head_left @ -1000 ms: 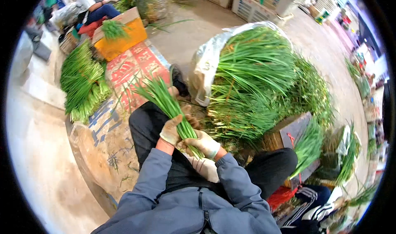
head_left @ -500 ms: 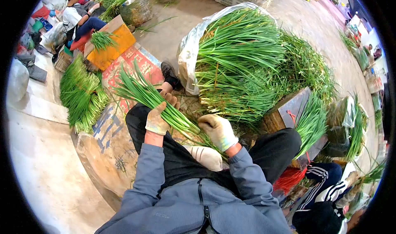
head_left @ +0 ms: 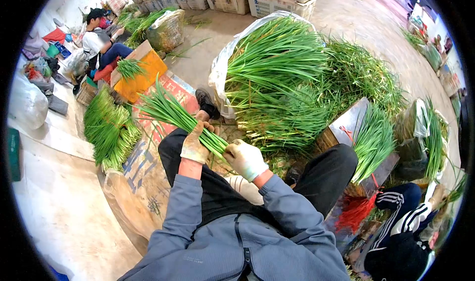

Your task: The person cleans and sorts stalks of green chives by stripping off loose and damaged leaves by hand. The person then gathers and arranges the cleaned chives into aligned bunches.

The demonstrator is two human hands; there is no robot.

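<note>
A bunch of long green stalks (head_left: 170,110) lies across my lap area, leaf tips to the upper left. Gloved, my left hand (head_left: 197,143) is wrapped round the middle of the bunch. My right hand (head_left: 245,158), also gloved, pinches the pale stem ends at the lower right. Beyond my knees a large heap of green stalks (head_left: 277,58) spills from a white plastic bag (head_left: 217,85). At the left, a pile of sorted stalks (head_left: 109,127) rests on flattened cardboard (head_left: 143,182).
An orange box (head_left: 143,75) carries a few stalks. Right of my knee, another bunch (head_left: 373,142) lies on a wooden block (head_left: 336,127) near red ties (head_left: 356,211). One person (head_left: 101,46) sits at the back left, another (head_left: 401,236) at the lower right. Crates (head_left: 225,1) stand behind.
My right hand has moved from loose trailing stalks back against the bunch's stem ends. My left hand has kept its hold. The view has shifted, showing more crates at the back.
</note>
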